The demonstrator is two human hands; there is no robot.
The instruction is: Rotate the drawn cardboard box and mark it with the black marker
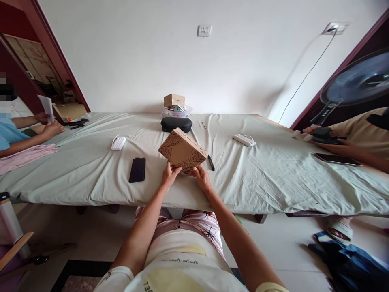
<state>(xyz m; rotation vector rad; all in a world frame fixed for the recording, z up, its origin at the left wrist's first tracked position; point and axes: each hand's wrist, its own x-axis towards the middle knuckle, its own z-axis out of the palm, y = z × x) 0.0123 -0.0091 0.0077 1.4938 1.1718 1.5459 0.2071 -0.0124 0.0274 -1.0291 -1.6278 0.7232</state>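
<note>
I hold a flat brown cardboard box [182, 151] printed with rose outlines, tilted up above the table's near edge. My left hand [169, 174] grips its lower left corner and my right hand [201, 177] grips its lower right edge. Both hands have fingers closed on the box. A black marker pen [210, 162] lies just right of the box on the pale green sheet [261, 174].
A black phone [137, 169] lies left of my hands, a white pouch [118, 142] beyond it. A black case [176, 124], a tub and a small brown box [174, 100] stand at the back. Other people sit at the left and right ends; a fan [355, 83] stands right.
</note>
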